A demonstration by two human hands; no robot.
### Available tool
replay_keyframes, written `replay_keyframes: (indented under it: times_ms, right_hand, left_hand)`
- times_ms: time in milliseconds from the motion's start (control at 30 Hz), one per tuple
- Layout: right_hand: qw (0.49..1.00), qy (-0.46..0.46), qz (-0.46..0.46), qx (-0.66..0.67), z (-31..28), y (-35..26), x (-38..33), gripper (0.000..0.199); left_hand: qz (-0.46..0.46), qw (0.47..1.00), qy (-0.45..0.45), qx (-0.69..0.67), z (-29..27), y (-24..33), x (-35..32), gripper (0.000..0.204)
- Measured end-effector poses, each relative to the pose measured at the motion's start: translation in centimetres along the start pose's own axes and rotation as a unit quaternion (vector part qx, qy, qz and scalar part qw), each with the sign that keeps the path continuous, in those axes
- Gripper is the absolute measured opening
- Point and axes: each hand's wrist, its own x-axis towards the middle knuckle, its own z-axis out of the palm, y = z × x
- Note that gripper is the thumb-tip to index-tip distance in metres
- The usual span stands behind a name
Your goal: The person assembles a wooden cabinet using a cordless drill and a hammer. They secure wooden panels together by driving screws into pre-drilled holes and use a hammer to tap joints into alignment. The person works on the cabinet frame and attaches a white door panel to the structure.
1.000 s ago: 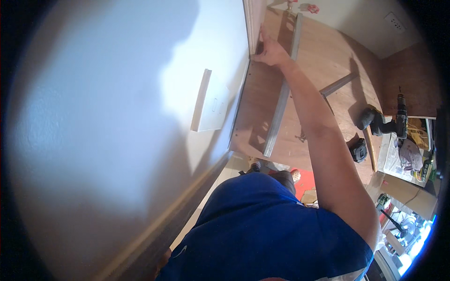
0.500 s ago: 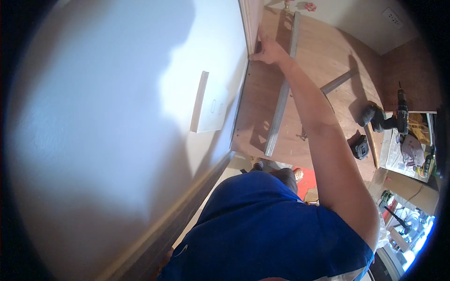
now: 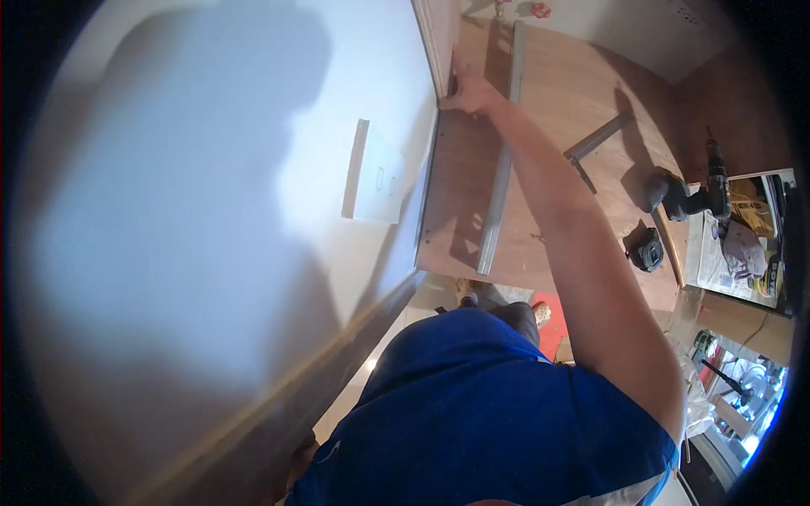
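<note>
My right arm reaches forward over a plywood surface (image 3: 565, 67). At its end, my right hand (image 3: 474, 94) is on the lower end of an upright panel (image 3: 430, 42) beside the white wall. The thumb lies against the panel's bottom edge and the fingers reach up its right side, partly in shadow. A long grey metal bar (image 3: 499, 190) lies on the plywood just right of the hand. Of my left arm only a bit of skin shows at the lower edge, by my blue shirt; the left hand is out of sight.
A white wall (image 3: 194, 253) with a switch plate (image 3: 375, 179) fills the left. On the plywood are a shorter metal piece (image 3: 601, 137), a cordless drill (image 3: 693, 199) and a black tape measure (image 3: 647, 250). Red valve handles (image 3: 540, 10) stand at the back. Cluttered shelves (image 3: 742, 244) are at right.
The view has shifted slightly, so the plywood and tools appear a little further left. My right hand keeps its place on the panel's lower end.
</note>
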Motion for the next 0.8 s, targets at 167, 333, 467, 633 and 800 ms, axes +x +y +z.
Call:
replay_keyframes:
  times_ms: [167,333,467,633,800]
  right_hand:
    - [0.999,0.043,-0.007,-0.003,0.6,0.9,0.0,0.135]
    - [0.986,0.125,0.063,0.086,-0.8,-2.8,-4.3,0.115]
    - [0.931,0.321,-0.043,0.166,-0.6,-4.6,-12.7,0.07]
    - [0.946,0.304,0.007,0.108,0.6,-6.4,-28.2,0.03]
    - [0.979,0.184,0.065,0.062,1.5,-7.6,-38.6,0.031]
  left_hand:
    - [0.0,1.0,0.009,-0.014,-0.1,-0.2,-0.1,0.098]
    - [0.0,1.0,0.016,-0.02,-0.5,-0.1,-0.2,0.1]
    - [0.0,1.0,0.024,-0.021,-0.8,0.3,0.2,0.101]
    - [-0.007,0.997,0.042,-0.056,1.0,1.4,0.1,0.103]
    - [0.007,0.996,0.057,-0.067,1.5,3.6,2.0,0.104]
